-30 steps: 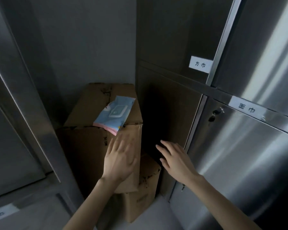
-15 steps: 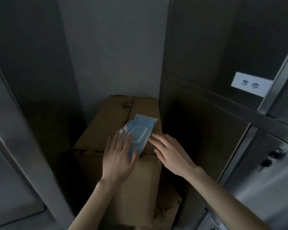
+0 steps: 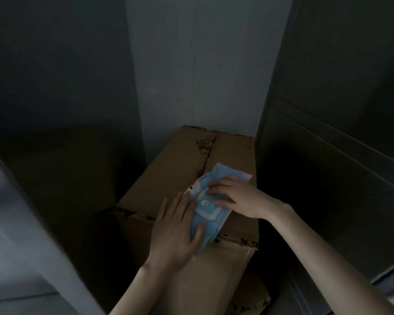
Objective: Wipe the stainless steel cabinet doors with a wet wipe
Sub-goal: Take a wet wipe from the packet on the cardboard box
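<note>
A light blue pack of wet wipes (image 3: 208,206) lies on top of a brown cardboard box (image 3: 180,169) in a dim corner. My left hand (image 3: 178,230) holds the pack's near left edge, fingers along its side and thumb on its top. My right hand (image 3: 234,197) rests on the pack from the right, its fingertips curled at the flap on top. Stainless steel cabinet doors (image 3: 332,178) stand to the right of the box, dark in shadow.
A second, smaller cardboard box (image 3: 253,298) sits low in front of the big one. Another steel cabinet (image 3: 27,223) rises on the left. A grey wall (image 3: 198,76) closes the corner behind the boxes.
Both hands have reached forward from below the box onto the wipe pack; the left now holds its edge and the right lies on its top. The view has turned left, towards the corner.
</note>
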{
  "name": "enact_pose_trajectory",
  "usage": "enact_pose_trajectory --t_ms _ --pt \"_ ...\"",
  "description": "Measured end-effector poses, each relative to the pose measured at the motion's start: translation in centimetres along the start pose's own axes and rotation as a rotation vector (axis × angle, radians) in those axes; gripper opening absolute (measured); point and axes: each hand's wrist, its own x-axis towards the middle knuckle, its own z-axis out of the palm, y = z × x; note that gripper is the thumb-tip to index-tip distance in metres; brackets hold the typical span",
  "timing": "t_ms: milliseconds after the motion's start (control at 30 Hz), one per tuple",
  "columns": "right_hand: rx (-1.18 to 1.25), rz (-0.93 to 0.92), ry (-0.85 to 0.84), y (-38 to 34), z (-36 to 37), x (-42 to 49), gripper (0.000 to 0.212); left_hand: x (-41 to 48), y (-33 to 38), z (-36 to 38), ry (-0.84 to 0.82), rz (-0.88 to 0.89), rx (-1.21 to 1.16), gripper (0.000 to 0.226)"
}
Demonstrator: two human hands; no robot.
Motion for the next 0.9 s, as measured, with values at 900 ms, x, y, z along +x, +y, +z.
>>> enact_pose_trajectory --t_ms 900 --pt "0.365 -0.166 0.466 2.5 0.8 -1.6 0.030 1.5 1.4 0.6 -0.084 -0.192 -0.119 0.091"
